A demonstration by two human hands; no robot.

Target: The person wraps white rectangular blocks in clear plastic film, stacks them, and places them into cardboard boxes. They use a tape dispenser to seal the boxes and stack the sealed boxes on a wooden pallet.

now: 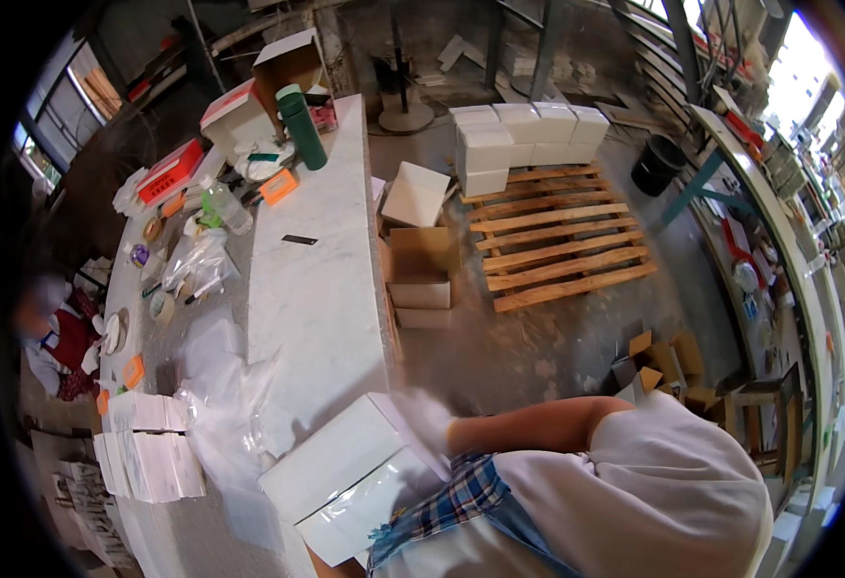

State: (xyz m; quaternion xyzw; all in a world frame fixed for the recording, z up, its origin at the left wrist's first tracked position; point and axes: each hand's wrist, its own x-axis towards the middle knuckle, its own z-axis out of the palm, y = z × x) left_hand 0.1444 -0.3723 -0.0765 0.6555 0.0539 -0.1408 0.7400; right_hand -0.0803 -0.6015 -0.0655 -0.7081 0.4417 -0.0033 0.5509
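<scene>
At the far left, a co-worker [56, 337] sits or stands beyond the table [316, 318]. On the table's near left part, white packages [158, 467] stand packed side by side, probably so that they prop each other up. Farther along the left side lie a tape roll [161, 306] and crumpled clear bags [201, 260], seemingly kept at the edge to spare the smooth middle strip. Near the packages, a loose clear plastic sheet [230, 385] spreads over the surface. A green bottle [302, 130] stands at the far end, likely out of the way of the work.

The white box [350, 453] is at the table's near right edge, tilted and close against the person's plaid apron [461, 491], which may help steady it. Clear tape shows across its near part. The left hand is hidden behind the box, so I cannot tell its grip. The right hand [427, 419] is at the box's right side; blur hides whether its fingers grasp or merely press.

Farther right, an open carton [422, 255] stands beside the table. Beyond it, white boxes [528, 135] sit tightly stacked at the far side of a wooden pallet [562, 241], presumably for stability and to keep them off the floor.
</scene>
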